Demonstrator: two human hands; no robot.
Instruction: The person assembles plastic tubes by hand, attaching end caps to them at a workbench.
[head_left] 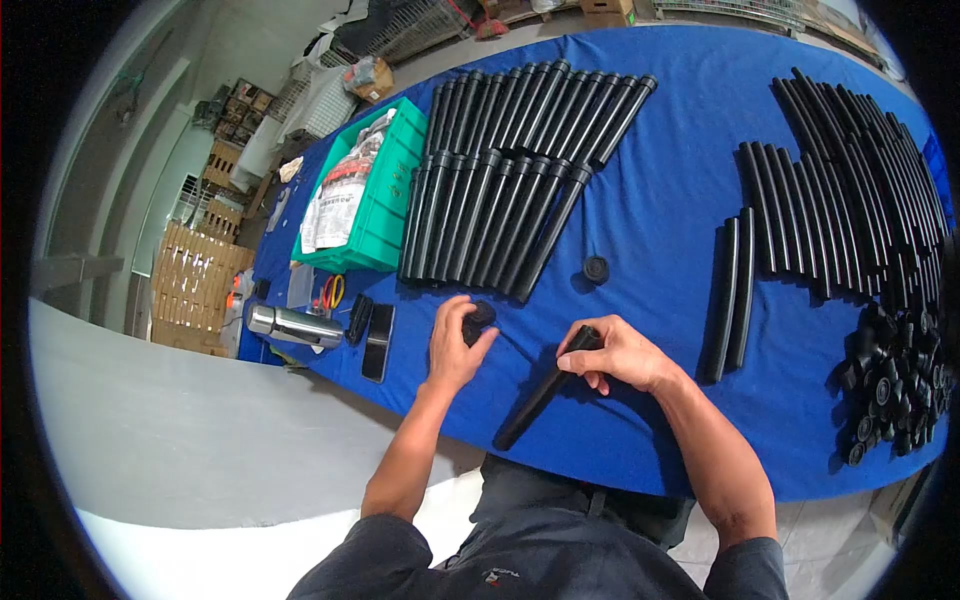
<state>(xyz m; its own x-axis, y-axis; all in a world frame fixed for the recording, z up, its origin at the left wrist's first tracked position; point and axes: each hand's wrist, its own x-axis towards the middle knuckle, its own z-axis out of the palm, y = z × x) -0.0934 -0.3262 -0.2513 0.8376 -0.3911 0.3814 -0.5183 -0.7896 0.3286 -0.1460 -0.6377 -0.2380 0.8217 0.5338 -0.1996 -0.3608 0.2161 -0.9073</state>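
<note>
My right hand (pixel 618 356) grips the upper end of a black plastic tube (pixel 530 405) that lies slanted on the blue table cover (pixel 660 210). My left hand (pixel 455 345) is curled around a small black round cap (pixel 481 316), just left of the tube's top end. The two hands are a short gap apart near the table's front edge. One loose black cap (pixel 596 268) lies on the cloth just beyond my right hand.
Two rows of capped black tubes (pixel 510 190) lie beyond my hands. Bare black tubes (pixel 850 190) fill the right side, with a heap of caps (pixel 895 375) at the right edge. A green crate (pixel 385 210), steel bottle (pixel 293 325), phone (pixel 378 342) and scissors (pixel 332 292) sit left.
</note>
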